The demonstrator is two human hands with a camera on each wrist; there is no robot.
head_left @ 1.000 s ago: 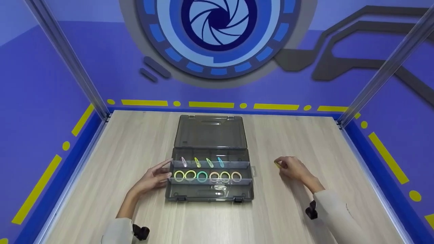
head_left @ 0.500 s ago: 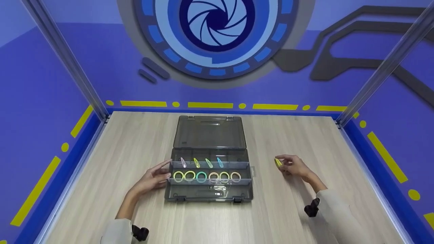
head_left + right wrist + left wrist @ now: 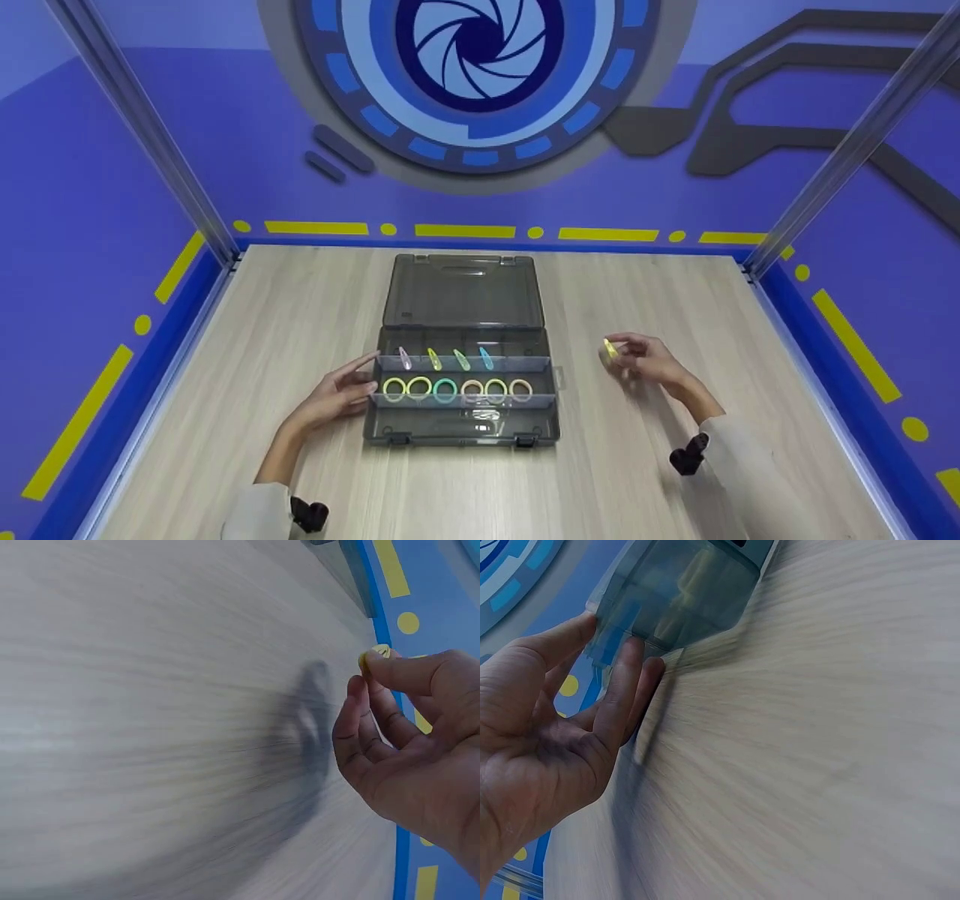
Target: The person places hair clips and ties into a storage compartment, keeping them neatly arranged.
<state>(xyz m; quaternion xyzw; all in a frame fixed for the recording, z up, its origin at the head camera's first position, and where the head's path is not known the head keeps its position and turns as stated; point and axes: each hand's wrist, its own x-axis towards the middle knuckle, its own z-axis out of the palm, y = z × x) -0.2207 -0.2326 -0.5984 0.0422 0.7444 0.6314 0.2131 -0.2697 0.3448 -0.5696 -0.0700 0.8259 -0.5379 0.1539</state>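
A grey see-through storage box (image 3: 464, 439) stands on the table with its lid (image 3: 465, 289) folded back. In its rear row lie several snap hair clips, a pink one (image 3: 406, 358) at the left and a blue one (image 3: 486, 358) at the right. Its middle row holds several ring-shaped hair ties, including a teal one (image 3: 445, 391). My left hand (image 3: 326, 397) touches the box's left side with extended fingers, as the left wrist view also shows. Right of the box, my right hand (image 3: 660, 366) pinches a yellow hair clip (image 3: 610, 348) between thumb and fingertips, above the table.
Blue printed panels (image 3: 465, 202) rise behind the wood-grain table (image 3: 300, 300) and at both sides. Metal posts (image 3: 840, 161) stand at the rear corners. A small clear tab (image 3: 559, 378) juts from the box's right side.
My right hand has lifted and shifted slightly away from me, turning the yellow hair clip more upright and into fuller view. My left hand stays at the box's side.
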